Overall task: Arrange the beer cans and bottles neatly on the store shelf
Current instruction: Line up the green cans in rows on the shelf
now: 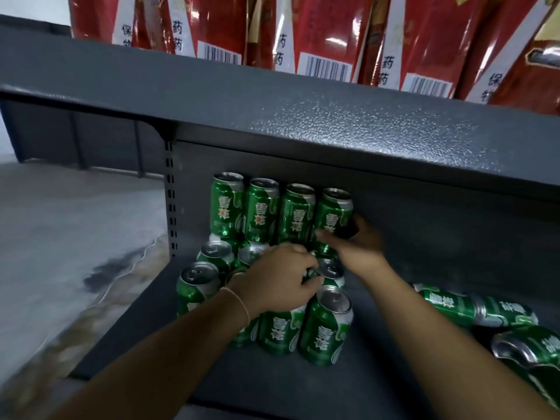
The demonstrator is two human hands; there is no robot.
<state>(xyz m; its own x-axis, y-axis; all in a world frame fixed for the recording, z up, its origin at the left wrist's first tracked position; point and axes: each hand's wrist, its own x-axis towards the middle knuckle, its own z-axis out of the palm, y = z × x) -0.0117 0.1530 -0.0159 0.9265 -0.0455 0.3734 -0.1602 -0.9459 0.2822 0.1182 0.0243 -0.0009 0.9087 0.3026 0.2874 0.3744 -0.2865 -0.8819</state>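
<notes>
Cans are going up in two tiers against the back panel of the grey lower shelf (378, 377), so each upper can sits on the lids below and leans on the panel for support. I see four green beer cans in the upper row; my right hand (360, 241) wraps thumb and fingers round the rightmost upper can (332, 219), apparently seating it flush with its neighbour (295, 216). My left hand (278, 278) reaches into the lower group with fingers curled over a can there (331, 272), probably steadying the base, though I cannot tell whether it truly grips. A front can (327, 325) stands upright near me. Two fallen cans (475, 307) lie on their sides at the right, not yet placed. Red packets (327, 34) fill the shelf above.
</notes>
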